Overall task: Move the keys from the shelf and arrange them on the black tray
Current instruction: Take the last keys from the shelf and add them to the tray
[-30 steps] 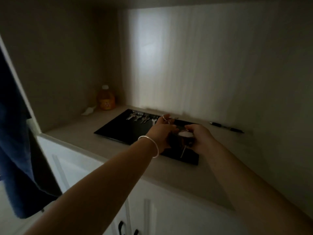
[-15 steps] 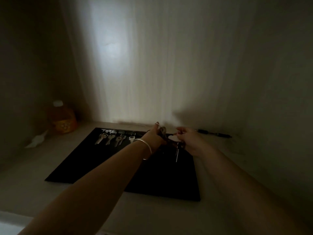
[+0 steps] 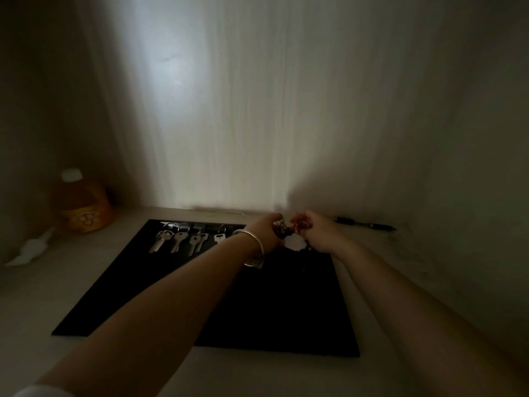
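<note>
A black tray (image 3: 160, 285) lies flat on the shelf. Several silver keys (image 3: 183, 239) rest in a row along its far edge, rings pointing away from me. My left hand (image 3: 266, 229), with a silver bangle on the wrist, and my right hand (image 3: 317, 233) meet over the tray's far right part. Between them they pinch a bunch of keys (image 3: 287, 229) with a ring, a red cord and a pale tag (image 3: 293, 243) hanging below. Fingers hide most of the bunch.
An orange bottle (image 3: 81, 203) with a white cap stands in the back left corner. A small white object (image 3: 31, 249) lies in front of it. A dark pen (image 3: 365, 223) lies against the back wall, right of the tray. Walls enclose the shelf on three sides.
Both hands have moved farther back over the tray's far edge with the key bunch. The camera has come closer and tilted down, so the tray looks larger.
</note>
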